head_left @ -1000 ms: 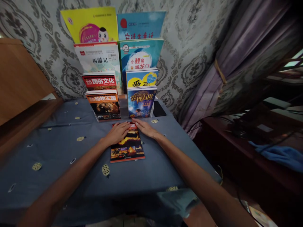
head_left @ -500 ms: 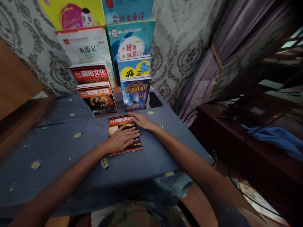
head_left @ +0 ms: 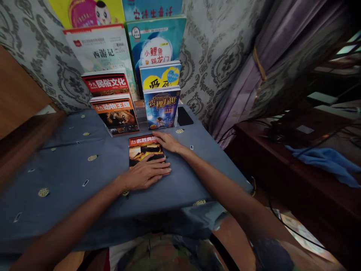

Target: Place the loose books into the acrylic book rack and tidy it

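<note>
At nine o'clock a brown wooden cabinet side point(head_left: 17, 101) is standing against the grey patterned wallpaper point(head_left: 217, 56), and the blue-grey tablecloth with small yellow motifs point(head_left: 56, 177) is spreading out from it across the table. Toward eleven o'clock, an orange-topped book with a lion on its cover point(head_left: 116, 114) is leaning upright, with a red-covered book point(head_left: 105, 82) standing behind it and taller white and yellow books rising above those.

My left hand point(head_left: 145, 174) is lying flat at the centre, fingers spread and not gripping, pressing down on the near half of the thin orange-and-black picture book point(head_left: 143, 147), which is lying face up on the cloth just in front of the standing books. At twelve o'clock a dark blue fantasy-cover book point(head_left: 161, 108) is standing upright. My right hand point(head_left: 166, 141) is resting open, palm down, fingers touching the flat book's far right corner. A black phone point(head_left: 184, 116) is lying at one o'clock beside the blue book. At two o'clock a purple curtain point(head_left: 282, 56) is hanging, and at three o'clock a blue cloth point(head_left: 327, 160) is lying on dark furniture.
</note>
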